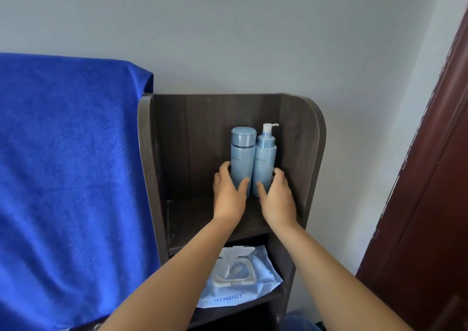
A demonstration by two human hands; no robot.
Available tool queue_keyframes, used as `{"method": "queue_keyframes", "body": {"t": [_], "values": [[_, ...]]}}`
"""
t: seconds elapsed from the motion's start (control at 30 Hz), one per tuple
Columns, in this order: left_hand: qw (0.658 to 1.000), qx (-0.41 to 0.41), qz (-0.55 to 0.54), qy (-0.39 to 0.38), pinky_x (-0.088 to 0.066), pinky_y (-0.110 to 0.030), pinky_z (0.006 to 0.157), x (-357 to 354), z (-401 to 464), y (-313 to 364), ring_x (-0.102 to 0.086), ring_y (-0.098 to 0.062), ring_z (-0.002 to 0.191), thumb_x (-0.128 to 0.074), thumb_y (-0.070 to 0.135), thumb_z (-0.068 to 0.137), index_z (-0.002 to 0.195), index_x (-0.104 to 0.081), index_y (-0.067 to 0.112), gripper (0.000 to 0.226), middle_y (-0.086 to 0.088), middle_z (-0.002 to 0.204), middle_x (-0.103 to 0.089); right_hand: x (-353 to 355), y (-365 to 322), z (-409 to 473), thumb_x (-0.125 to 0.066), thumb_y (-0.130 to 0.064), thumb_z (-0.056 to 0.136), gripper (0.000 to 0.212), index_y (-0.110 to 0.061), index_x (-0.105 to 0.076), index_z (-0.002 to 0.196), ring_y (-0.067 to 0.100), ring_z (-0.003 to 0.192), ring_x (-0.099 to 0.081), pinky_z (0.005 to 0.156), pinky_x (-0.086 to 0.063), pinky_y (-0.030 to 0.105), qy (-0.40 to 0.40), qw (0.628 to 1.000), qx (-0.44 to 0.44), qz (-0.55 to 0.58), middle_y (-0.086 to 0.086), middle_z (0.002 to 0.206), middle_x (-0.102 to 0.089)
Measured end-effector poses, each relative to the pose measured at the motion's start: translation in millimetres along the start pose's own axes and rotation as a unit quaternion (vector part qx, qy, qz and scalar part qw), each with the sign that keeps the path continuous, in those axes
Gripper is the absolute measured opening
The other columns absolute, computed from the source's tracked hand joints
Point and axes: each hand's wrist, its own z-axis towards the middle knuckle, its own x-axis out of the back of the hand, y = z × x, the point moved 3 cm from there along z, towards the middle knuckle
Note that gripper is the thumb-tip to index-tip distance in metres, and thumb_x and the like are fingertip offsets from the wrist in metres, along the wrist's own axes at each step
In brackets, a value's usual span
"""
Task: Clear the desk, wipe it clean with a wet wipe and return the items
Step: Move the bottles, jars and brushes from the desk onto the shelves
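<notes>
nearest the camera, a wet wipe pack (239, 277) lies on the lower shelf (243, 305) with its lid flipped open, probably so a wipe is ready to pull. above it is the dark wooden surface (197, 219), where both forearms reach in. the left hand (229, 194) is wrapped around the lower part of the capped blue bottle (241, 158), thumb in front and fingers behind. the right hand (277, 196) is clamped the same way on the pump bottle (264, 161). both bottles stand upright, touching each other, near the back right corner against the side panel (304, 153). gripping low keeps them steady; whether they are being lifted off or set back cannot be told. to the left hangs a blue towel (71, 166), and behind is the pale wall (228, 39).
</notes>
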Motion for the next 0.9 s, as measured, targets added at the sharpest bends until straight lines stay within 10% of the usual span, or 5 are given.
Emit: {"method": "queue_keyframes", "body": {"t": [0.23,0.43,0.9], "values": [[0.998,-0.055,0.014,0.008,-0.036,-0.020,0.089,33.8,-42.2,4.2,-0.042,-0.010,0.116,-0.061,0.021,0.086,0.132,-0.035,0.020,0.053,0.003,0.122,-0.043,9.8,-7.8,-36.9,-0.054,-0.028,0.092,0.057,-0.011,-0.029,0.140,0.023,0.130,-0.039,0.095,-0.035,0.027,0.027,0.998,0.008,0.059,0.010,0.141,-0.040],[0.991,-0.135,-0.015,-0.005,-0.047,-0.017,0.067,117.1,-141.6,-32.3,-0.055,-0.007,0.079,-0.057,0.015,0.086,0.104,-0.049,0.027,0.023,0.008,0.091,-0.055,-5.1,-19.4,-139.3,-0.044,-0.026,0.089,0.030,-0.012,-0.054,0.113,0.004,0.100,-0.050,0.090,-0.039,0.012,0.000,0.978,0.152,0.146,-0.011,0.103,-0.052],[0.943,0.253,0.210,-0.054,-0.041,-0.029,0.067,259.7,-237.0,-288.4,-0.054,-0.020,0.076,-0.058,0.021,0.086,0.089,-0.051,0.023,0.009,0.008,0.076,-0.053,-203.8,-16.9,-343.8,-0.057,-0.018,0.088,0.014,-0.014,-0.061,0.101,0.015,0.086,-0.062,0.075,-0.051,0.031,-0.358,0.934,0.008,0.009,0.000,0.100,-0.063]]}}
